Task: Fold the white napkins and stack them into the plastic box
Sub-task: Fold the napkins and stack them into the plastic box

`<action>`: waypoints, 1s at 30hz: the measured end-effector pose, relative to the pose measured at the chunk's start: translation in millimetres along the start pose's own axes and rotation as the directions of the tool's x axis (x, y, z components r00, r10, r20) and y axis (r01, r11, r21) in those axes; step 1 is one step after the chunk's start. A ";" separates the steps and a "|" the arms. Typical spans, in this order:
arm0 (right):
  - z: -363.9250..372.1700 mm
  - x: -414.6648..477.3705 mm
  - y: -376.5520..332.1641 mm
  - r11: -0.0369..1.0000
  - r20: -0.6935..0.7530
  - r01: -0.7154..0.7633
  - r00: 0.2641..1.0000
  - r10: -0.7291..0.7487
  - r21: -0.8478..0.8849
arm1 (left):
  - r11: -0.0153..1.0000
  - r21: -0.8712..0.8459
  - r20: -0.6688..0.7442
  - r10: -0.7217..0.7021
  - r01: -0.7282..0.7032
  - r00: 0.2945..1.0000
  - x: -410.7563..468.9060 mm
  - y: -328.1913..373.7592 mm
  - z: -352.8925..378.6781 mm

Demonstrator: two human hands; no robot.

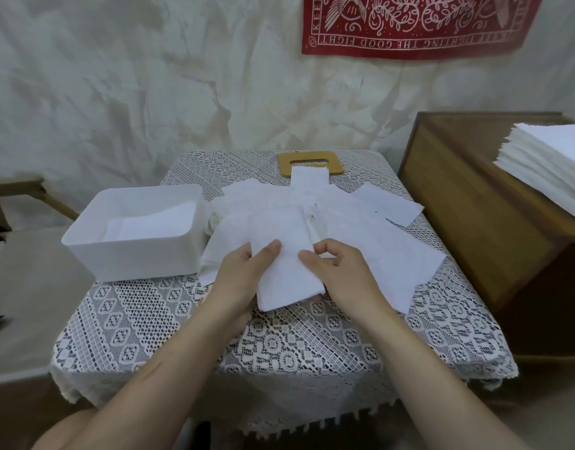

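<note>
Pinching a folded napkin [284,280] by its side edges, left grip [243,274] and right grip [341,277] both clamp it, thumbs on top, over the loose napkins [370,245] on the worktop [279,349]; looks feather-light, floppy, tear-prone, so I'd hold edges gently; plastic box [133,258] sits just left.

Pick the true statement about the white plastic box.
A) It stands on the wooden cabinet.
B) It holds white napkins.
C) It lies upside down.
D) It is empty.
B: white napkins lie flat inside the plastic box, which stands upright on the lace-covered table; the left hand and right hand grip a folded napkin beside it.
</note>
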State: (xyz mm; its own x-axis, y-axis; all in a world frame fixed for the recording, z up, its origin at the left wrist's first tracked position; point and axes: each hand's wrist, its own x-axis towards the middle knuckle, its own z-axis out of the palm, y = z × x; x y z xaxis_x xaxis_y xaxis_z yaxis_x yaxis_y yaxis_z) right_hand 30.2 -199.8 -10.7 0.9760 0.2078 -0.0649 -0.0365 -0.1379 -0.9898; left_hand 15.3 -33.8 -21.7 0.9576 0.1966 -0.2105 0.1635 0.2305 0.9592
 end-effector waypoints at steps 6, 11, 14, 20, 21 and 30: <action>-35.7 19.7 3.0 0.871 -0.194 0.031 0.970 -0.143 -0.490 | 0.990 0.133 -0.086 0.066 -0.054 0.994 6.6 -0.9 -8.7; -42.7 37.8 6.7 0.642 -0.197 -0.036 0.963 -0.182 -0.766 | 0.987 0.151 -0.039 0.059 -0.053 0.997 9.7 -0.4 -12.2; -30.1 48.9 10.0 0.549 -0.178 -0.060 0.970 -0.164 -0.834 | 0.989 0.141 -0.010 0.036 -0.034 0.999 11.8 1.8 -11.8; -20.6 59.8 9.5 0.485 -0.221 -0.067 0.937 -0.269 -0.872 | 0.995 0.097 0.052 -0.009 0.004 0.999 12.1 2.5 -11.5; -22.5 58.1 6.4 0.493 -0.223 -0.056 0.931 -0.288 -0.868 | 0.996 0.088 0.056 -0.008 0.004 0.998 11.5 2.7 -12.0; -43.7 19.3 -5.1 0.987 -0.144 -0.083 0.988 0.064 -0.135 | 0.998 0.065 0.026 -0.020 0.018 0.999 -0.1 6.0 -14.3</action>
State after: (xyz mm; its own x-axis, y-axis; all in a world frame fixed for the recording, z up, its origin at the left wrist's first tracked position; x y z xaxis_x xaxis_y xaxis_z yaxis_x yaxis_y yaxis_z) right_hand 58.6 -237.5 -1.4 0.9924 0.0573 -0.1088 -0.0883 -0.2843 -0.9547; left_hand 12.8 -18.7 -18.6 0.9601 0.1669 -0.2245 0.1960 0.1713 0.9655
